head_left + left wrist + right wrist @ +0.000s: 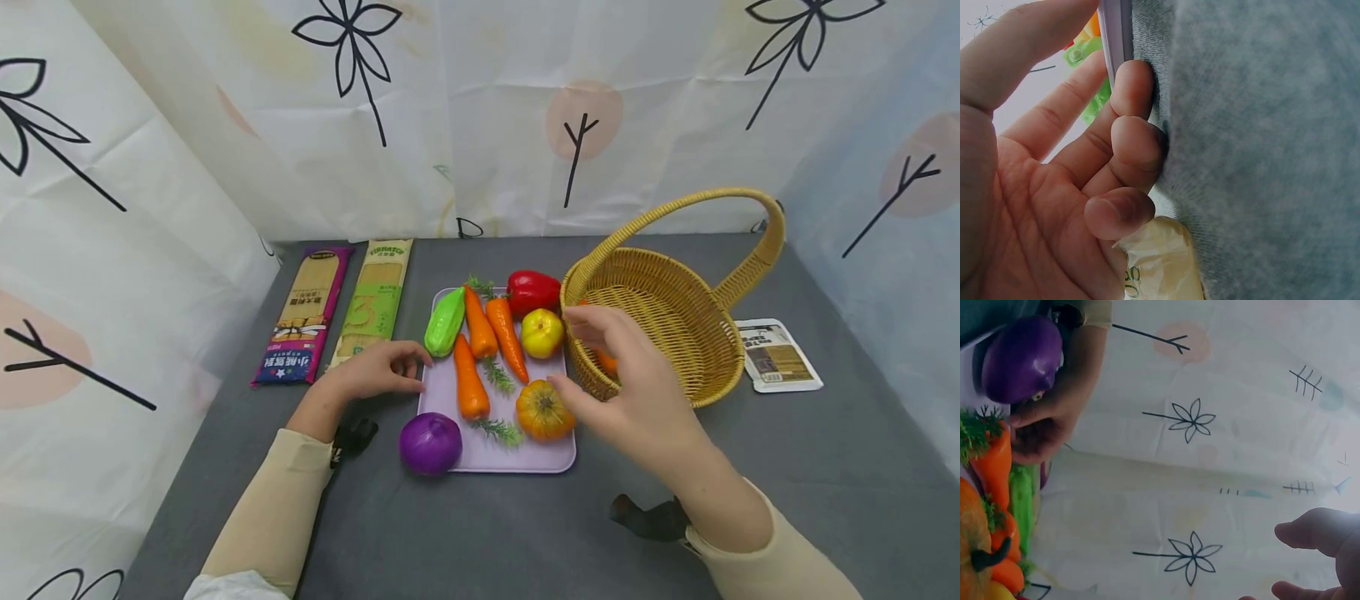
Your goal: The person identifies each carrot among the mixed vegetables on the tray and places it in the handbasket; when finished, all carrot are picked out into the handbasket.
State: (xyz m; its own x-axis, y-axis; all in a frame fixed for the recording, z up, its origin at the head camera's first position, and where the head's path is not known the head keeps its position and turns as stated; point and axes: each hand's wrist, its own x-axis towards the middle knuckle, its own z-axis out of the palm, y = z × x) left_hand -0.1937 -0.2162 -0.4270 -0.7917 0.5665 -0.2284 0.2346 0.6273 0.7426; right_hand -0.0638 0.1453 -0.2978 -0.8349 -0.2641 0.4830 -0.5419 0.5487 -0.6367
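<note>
My left hand point(382, 367) rests at the left edge of the lavender tray point(495, 463), loosely curled fingertips right at its rim. My right hand point(637, 392) is raised between the tray and the wicker basket point(697, 333), thumb and fingers apart, holding nothing. On the tray are three carrots, one a front carrot point(470, 383), a green bumpy vegetable point(445, 322), a red bell pepper point(533, 292), a yellow fruit point(542, 333) and a small pumpkin point(544, 410). A purple onion point(431, 443) overlaps its near left corner. Something orange point(606, 362) shows inside the basket, partly hidden by my right hand.
Left of the tray lie a green noodle packet point(375, 292) and a purple-edged packet point(303, 317). A flat white packet point(777, 356) lies right of the basket, whose tall handle point(697, 197) arches up. White patterned cloth point(480, 125) walls the grey table's back and sides.
</note>
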